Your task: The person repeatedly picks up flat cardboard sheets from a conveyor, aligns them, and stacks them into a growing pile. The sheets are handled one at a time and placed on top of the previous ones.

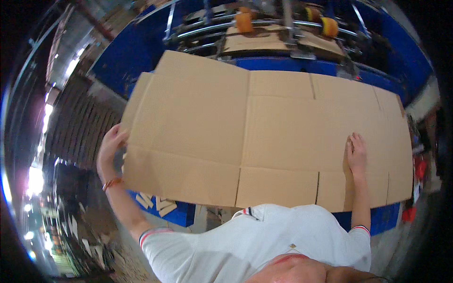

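Observation:
A large flat brown cardboard box blank [203, 118] with fold creases and short slots lies spread out in front of me. Its left panel rises a little along the middle crease. At the left edge, my left hand [112, 141] is bent around the cardboard, fingertips partly hidden by it. My right hand [357, 153] rests palm down on the right part of the blank, fingers stretched forward and holding nothing.
Beyond the blank stands a blue machine [292, 64] with metal rods and orange rollers [244, 21]; more cardboard [255, 40] sits under them. Cardboard scraps [165, 206] lie on a blue surface [183, 218] below the blank's left part. Stacked dark sheets [87, 120] stand at far left.

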The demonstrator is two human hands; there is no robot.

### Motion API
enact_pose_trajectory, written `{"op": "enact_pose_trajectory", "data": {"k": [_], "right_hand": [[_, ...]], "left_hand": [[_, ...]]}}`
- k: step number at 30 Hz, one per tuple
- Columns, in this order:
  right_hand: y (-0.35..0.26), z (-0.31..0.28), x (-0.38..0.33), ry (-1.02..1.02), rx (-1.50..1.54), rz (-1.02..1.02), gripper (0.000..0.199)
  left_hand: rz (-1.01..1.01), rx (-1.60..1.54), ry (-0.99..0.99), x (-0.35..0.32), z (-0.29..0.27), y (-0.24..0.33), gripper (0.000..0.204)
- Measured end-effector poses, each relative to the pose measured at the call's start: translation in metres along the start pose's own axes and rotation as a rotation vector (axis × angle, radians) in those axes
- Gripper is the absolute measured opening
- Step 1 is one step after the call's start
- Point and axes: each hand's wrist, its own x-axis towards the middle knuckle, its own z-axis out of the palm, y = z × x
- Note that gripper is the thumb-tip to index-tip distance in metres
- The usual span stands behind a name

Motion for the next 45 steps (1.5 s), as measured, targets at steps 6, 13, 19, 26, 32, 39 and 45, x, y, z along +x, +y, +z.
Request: {"op": "enact_pose_trajectory", "data": {"k": [6, 13, 19, 26, 32, 39, 45], "right_hand": [[0.008, -0.049, -0.099, 0.013, -0.115, 0.400, 0.036], [0.207, -0.058, -0.223, 0.913, 0.287, 1.169, 0.055], [0.263, -0.085, -0.276, 0.949, 1.533, 1.308, 0.046], [0.003, -0.125, -0.147, 1.214, 0.960, 0.926, 0.044], [-0.021, -0.087, -0.099, 0.630, -0.130, 0.000, 0.032], [-0.051, -0.092, -0.044, 0.383, 0.308, -0.327, 0.041], [-0.073, -0.043, -0.054, -0.073, 0.020, -0.648, 0.049]], "left_hand": [[0.431, -0.281, -0.050, -0.154, 0.091, 0.016, 0.074], [0.249, 0.036, 0.278, -0.153, 0.133, -0.076, 0.056], [0.229, -0.271, 0.323, -0.093, 0.110, -0.030, 0.035], [0.262, 0.032, 0.405, -0.075, 0.129, -0.056, 0.027], [0.240, 0.070, 0.409, -0.077, 0.192, -0.062, 0.029], [0.963, 0.306, -0.040, -0.096, 0.313, -0.022, 0.057], [0.976, 0.808, -0.430, -0.088, 0.349, -0.037, 0.077]]}}
